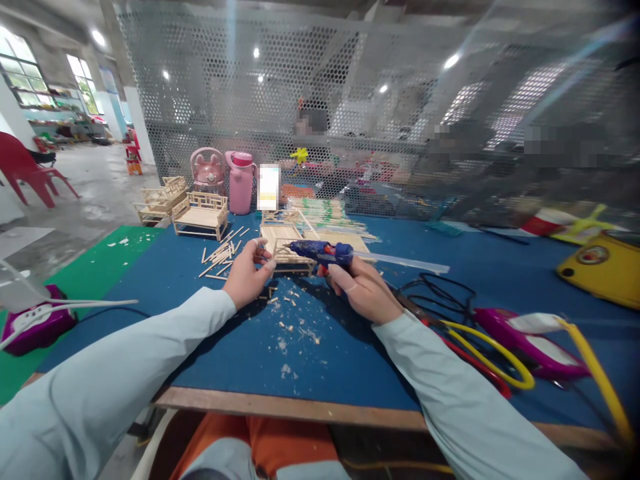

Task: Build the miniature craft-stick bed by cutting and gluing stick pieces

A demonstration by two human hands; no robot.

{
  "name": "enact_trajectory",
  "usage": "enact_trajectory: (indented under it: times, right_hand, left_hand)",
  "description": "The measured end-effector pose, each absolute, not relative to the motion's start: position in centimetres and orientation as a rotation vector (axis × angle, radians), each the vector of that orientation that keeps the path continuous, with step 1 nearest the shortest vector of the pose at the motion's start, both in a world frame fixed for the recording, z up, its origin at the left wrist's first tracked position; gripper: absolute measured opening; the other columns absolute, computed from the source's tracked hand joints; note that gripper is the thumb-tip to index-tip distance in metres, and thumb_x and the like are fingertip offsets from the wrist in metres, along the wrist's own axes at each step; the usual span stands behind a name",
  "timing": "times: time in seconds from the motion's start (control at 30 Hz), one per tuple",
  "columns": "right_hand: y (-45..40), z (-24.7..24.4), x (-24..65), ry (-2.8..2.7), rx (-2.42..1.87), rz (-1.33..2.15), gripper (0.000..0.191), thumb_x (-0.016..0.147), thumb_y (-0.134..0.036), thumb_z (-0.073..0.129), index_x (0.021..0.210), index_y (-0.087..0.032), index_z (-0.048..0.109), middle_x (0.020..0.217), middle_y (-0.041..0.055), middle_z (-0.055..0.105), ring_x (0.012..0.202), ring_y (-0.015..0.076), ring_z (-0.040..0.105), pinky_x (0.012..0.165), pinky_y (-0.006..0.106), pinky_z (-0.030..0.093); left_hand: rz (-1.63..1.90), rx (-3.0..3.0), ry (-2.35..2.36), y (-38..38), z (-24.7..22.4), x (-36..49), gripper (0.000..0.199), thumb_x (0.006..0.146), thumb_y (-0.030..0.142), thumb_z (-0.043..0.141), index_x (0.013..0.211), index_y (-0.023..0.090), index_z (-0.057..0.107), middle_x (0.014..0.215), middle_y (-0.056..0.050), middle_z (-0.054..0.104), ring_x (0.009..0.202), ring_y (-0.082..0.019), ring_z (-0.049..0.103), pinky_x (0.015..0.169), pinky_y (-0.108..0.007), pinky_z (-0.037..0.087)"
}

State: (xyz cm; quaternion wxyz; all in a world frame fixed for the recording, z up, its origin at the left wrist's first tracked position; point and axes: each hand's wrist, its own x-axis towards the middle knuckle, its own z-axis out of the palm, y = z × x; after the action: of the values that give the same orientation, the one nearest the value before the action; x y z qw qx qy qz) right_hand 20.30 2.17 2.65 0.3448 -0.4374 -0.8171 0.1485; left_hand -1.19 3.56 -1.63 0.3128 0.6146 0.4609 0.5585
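Glue gun (327, 253), blue with a clear stick (415, 263), wrapped in the right hand (370, 290), its tip near a small wooden bench (284, 232); left hand (247, 273) half-curled beside it, grip unclear. Flecked blue tabletop (345, 373) below, mesh screen (200, 87) beyond.

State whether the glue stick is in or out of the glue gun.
Partly in: the clear glue stick juts from the back of the blue glue gun in the right hand.
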Motion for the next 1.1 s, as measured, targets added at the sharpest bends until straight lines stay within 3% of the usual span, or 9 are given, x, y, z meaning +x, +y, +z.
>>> enact_trajectory:
  times: [0.27,0.5,0.67,0.83,0.97,1.1]
  right_hand:
    - [2.4,2.5,20.1,-2.155,-1.088,0.274,0.037,0.087,-0.046,0.038,0.080,-0.019,0.063,0.061,0.0042,0.059,0.071,0.0216,0.058,0.069,0.033,0.046]
    - [2.2,2.2,20.6,-2.153,-0.941,0.143,0.038,0.086,-0.045,0.042,0.106,-0.018,0.060,0.103,0.0112,0.065,0.091,0.0263,0.061,0.084,0.040,0.047]
    - [1.5,2.4,20.8,-2.089,-0.829,0.147,0.036,0.086,-0.042,0.043,0.110,-0.019,0.057,0.104,0.0104,0.064,0.086,0.0242,0.062,0.079,0.038,0.048]
    - [1.6,2.6,21.1,-1.806,-0.917,0.230,0.034,0.085,-0.045,0.044,0.100,-0.018,0.059,0.082,0.0057,0.064,0.062,0.0172,0.057,0.060,0.032,0.047]
    - [2.5,2.9,21.9,-1.667,-1.016,0.139,0.030,0.087,-0.044,0.043,0.083,-0.020,0.060,0.060,-0.0008,0.055,0.051,0.0127,0.049,0.059,0.030,0.043]
    - [3.5,2.9,22.4,-1.517,-0.992,0.162,0.029,0.087,-0.046,0.042,0.086,-0.021,0.056,0.072,-0.0005,0.060,0.047,0.0089,0.046,0.052,0.026,0.042]
  left_hand:
    - [1.641,1.642,1.219,4.3,-0.8,-0.4,0.039,0.076,0.019,0.057,0.112,0.014,0.043,0.089,-0.005,0.055,0.078,-0.012,0.054,0.064,-0.023,0.044]
    - [1.641,1.661,1.219,4.3,-1.1,-0.3,0.040,0.075,0.018,0.056,0.113,0.015,0.044,0.089,-0.005,0.055,0.077,-0.011,0.054,0.063,-0.023,0.045]
    - [1.548,1.750,1.344,4.1,-1.2,-0.5,0.029,0.075,0.021,0.056,0.102,0.011,0.054,0.086,-0.007,0.060,0.075,-0.013,0.055,0.067,-0.026,0.046]
    - [1.551,1.804,1.408,4.2,-1.1,-0.5,0.018,0.076,0.024,0.056,0.089,0.012,0.061,0.082,-0.007,0.063,0.072,-0.014,0.057,0.074,-0.029,0.046]
    - [1.572,1.793,1.379,4.4,-1.0,-0.4,0.013,0.077,0.024,0.054,0.082,0.014,0.062,0.078,-0.005,0.065,0.071,-0.013,0.058,0.072,-0.027,0.046]
    - [1.575,1.772,1.384,4.3,-0.9,-0.3,0.011,0.077,0.023,0.054,0.078,0.015,0.061,0.072,-0.003,0.064,0.068,-0.013,0.058,0.070,-0.025,0.045]
